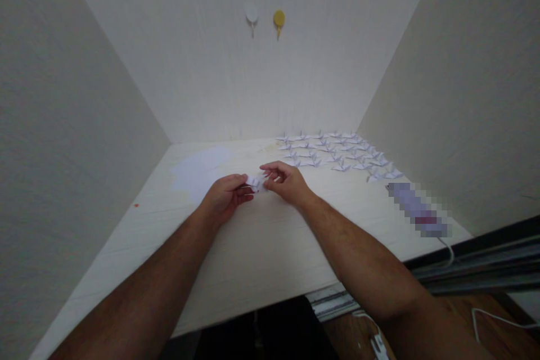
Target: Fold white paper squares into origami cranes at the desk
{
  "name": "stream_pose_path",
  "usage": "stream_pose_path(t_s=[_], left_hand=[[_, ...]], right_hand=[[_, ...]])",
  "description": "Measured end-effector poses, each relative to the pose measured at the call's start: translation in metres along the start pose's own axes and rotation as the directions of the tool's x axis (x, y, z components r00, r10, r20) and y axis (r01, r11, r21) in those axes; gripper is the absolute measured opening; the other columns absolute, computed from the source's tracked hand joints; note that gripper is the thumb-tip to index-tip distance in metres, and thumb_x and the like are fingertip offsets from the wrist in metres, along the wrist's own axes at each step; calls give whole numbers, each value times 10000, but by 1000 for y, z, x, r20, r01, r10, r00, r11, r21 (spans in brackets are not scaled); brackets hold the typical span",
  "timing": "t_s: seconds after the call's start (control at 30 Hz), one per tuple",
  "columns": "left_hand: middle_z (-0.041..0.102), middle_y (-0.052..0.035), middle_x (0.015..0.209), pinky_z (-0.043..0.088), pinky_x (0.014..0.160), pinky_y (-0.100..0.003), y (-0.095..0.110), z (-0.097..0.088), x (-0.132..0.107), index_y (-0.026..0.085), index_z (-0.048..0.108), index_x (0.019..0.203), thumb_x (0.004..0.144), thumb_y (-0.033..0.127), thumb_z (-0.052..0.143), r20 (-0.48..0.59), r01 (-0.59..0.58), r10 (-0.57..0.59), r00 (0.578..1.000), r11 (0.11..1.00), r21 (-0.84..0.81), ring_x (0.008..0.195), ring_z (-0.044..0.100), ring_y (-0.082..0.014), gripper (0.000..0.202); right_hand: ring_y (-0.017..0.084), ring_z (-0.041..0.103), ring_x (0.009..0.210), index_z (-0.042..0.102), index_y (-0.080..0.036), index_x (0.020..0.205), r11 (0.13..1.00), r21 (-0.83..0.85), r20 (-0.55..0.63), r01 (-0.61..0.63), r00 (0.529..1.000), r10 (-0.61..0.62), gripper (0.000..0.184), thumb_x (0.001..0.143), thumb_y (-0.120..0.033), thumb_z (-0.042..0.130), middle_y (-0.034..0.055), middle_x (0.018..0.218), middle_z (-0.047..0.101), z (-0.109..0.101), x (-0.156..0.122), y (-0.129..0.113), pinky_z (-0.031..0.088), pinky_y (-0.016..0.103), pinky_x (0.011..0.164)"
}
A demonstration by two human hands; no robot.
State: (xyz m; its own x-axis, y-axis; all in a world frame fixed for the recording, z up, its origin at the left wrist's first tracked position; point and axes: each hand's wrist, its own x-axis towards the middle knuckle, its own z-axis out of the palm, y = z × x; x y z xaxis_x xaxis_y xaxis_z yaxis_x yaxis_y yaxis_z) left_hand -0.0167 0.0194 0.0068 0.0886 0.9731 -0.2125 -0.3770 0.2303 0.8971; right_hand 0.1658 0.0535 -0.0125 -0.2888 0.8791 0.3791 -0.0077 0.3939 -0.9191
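Our left hand (221,197) pinches a small folded paper (253,181); many paper cranes (340,167) look done.
Its fingers press together on the paper above the surface (261,270); our right hand's (289,182) fingers curl loosely at the edge, grip unclear. We judge this piece unfinished; white sheets (205,164) remain at left, the cranes in rows at far right.
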Motion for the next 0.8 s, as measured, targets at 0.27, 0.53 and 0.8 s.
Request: stream_pose_path(t_s=[0.27,0.53,0.8], left_hand=[[627,-37,632,477,452,-216,0,3,-1,112,594,703,802,161,589,-32,46,-46,998,999,-3,536,627,-130,110],[568,-17,544,437,410,-232,-3,0,5,135,536,617,804,196,570,-50,100,-103,993,994,-54,449,577,-130,200],[597,-32,611,459,442,-202,-7,-4,6,105,590,690,758,152,621,19,8,-8,1000,999,-32,503,557,-105,89]], right_hand=[[99,547,558,727,-161,825,997,-76,-18,1,1000,-2,185,695,-293,724,5,620,642,3,-4,-6,422,225,531],[125,572,596,736,-203,750,991,-133,9,18,1000,-17,164,697,-358,743,17,657,670,4,-6,-13,439,249,573],[152,624,742,750,-247,797,945,-310,44,105,994,-96,121,784,-341,675,24,780,706,9,-10,-20,467,277,734]])
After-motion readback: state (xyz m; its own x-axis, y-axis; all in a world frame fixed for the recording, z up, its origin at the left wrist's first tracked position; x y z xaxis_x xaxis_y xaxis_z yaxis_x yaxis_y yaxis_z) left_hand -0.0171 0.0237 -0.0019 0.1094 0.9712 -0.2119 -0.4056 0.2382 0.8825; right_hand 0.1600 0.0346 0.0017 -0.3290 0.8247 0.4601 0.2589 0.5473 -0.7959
